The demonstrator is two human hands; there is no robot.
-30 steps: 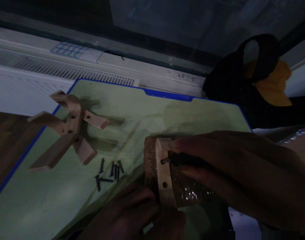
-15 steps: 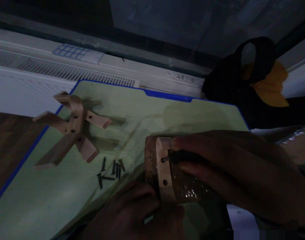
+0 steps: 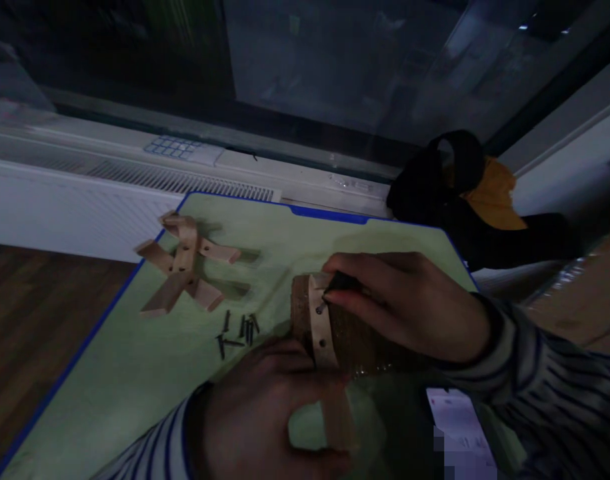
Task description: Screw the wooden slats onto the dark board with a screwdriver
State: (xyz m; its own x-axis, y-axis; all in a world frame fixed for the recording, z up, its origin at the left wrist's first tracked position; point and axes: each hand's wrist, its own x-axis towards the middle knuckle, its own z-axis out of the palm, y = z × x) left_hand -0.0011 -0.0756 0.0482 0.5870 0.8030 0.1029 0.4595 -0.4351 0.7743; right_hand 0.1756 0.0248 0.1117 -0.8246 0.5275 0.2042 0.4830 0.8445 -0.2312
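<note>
A curved wooden strip (image 3: 321, 327) with two round holes lies across a brown board (image 3: 301, 300) that has small pits and a shiny surface. My left hand (image 3: 269, 400) grips the strip's lower part, fingers at its left side and thumb near its lower end. Pinched in my right hand (image 3: 409, 300) is a small black-handled screwdriver (image 3: 342, 283), tilted, its metal tip at the strip's upper hole. Several dark screws (image 3: 247, 329) lie loose left of the board. Farther left stands an assembled wooden piece (image 3: 187, 257) with several curved arms and screw holes.
The pale green tabletop (image 3: 149, 373) has a blue rim. A phone (image 3: 457, 420) with a lit screen lies at the lower right. Behind the table are a white radiator (image 3: 109, 207) and a window sill. A black and orange bag (image 3: 435, 180) sits at the back right.
The view has pulled back and tilted up, so both hands and striped sleeves show more fully. The screwdriver stands more upright, its tip still at the upper hole. My left hand keeps its hold.
</note>
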